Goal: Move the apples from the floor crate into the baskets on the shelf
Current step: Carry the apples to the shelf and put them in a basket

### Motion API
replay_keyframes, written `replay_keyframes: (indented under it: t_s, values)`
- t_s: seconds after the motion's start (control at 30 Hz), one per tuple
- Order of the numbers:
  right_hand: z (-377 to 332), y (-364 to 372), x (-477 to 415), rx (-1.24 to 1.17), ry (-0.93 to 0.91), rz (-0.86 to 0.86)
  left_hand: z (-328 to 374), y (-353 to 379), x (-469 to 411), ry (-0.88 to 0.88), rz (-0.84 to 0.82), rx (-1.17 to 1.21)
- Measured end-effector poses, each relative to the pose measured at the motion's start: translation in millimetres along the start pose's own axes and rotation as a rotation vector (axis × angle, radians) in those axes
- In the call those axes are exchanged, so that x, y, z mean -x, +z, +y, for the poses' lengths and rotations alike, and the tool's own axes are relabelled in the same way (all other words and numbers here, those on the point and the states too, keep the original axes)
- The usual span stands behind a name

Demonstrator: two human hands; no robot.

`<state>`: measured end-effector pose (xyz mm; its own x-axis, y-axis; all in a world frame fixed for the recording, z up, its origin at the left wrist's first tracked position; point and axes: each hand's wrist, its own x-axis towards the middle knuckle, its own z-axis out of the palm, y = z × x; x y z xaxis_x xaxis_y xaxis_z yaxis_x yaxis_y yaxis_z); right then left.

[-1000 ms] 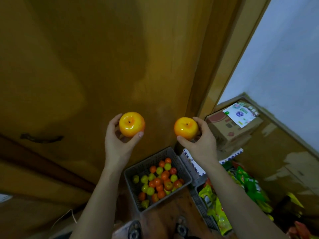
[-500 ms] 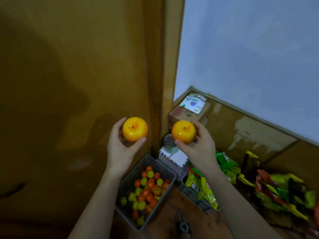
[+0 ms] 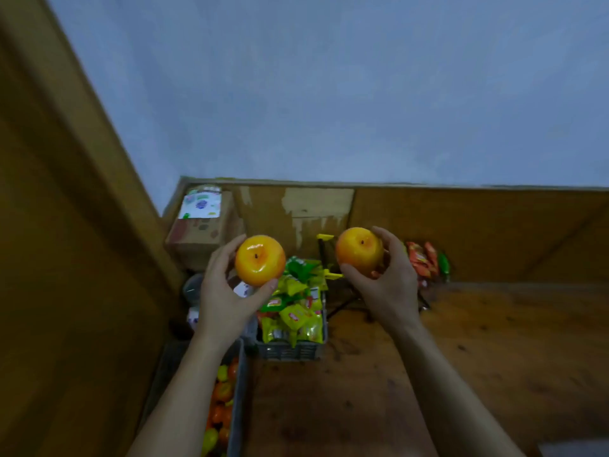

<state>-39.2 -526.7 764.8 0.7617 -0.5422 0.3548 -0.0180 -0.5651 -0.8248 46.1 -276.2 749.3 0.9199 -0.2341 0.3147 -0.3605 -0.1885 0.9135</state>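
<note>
My left hand grips a yellow-orange apple with thumb and fingers curled round it, stem side facing me. My right hand holds a second yellow-orange apple the same way. Both are raised in front of me above the floor. Low at the left, the grey floor crate shows only its right wall, with several small orange and yellow-green fruits inside, partly hidden by my left forearm. No shelf basket is in view.
A grey basket full of yellow and green snack packets sits on the wooden floor between my hands. A cardboard box stands in the corner by the brown panel. Orange packets lie against the low wooden wall.
My view has swung to the right: the brown panel and fruit crate slid left and down, and the snack basket and wooden floor came into the middle. Both hands keep their apples.
</note>
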Motion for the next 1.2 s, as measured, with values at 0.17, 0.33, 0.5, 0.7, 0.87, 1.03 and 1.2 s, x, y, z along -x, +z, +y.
replay_keyframes:
  t_s: [0.17, 0.33, 0.5, 0.7, 0.87, 1.03, 1.2]
  values:
    - [35, -91, 21, 0.017, 0.093, 0.192, 25, 63, 6, 0.076, -0.253, 0.003]
    - [60, -181, 58, 0.056, 0.187, 0.335, 57, 122, 26, 0.142, -0.433, 0.025]
    - [78, -247, 98, 0.134, 0.225, 0.444, 87, 178, 61, 0.179, -0.592, 0.066]
    - [95, -308, 146, 0.242, 0.257, 0.516, 114, 232, 98, 0.098, -0.67, 0.194]
    - [95, -360, 195, 0.311, 0.332, 0.671, 147, 286, 120, 0.132, -0.85, 0.27]
    - [79, -401, 253, 0.383, 0.444, 0.904, 188, 349, 143, 0.253, -1.118, 0.342]
    - [45, -400, 313, 0.456, 0.535, 1.116, 227, 386, 186, 0.399, -1.396, 0.429]
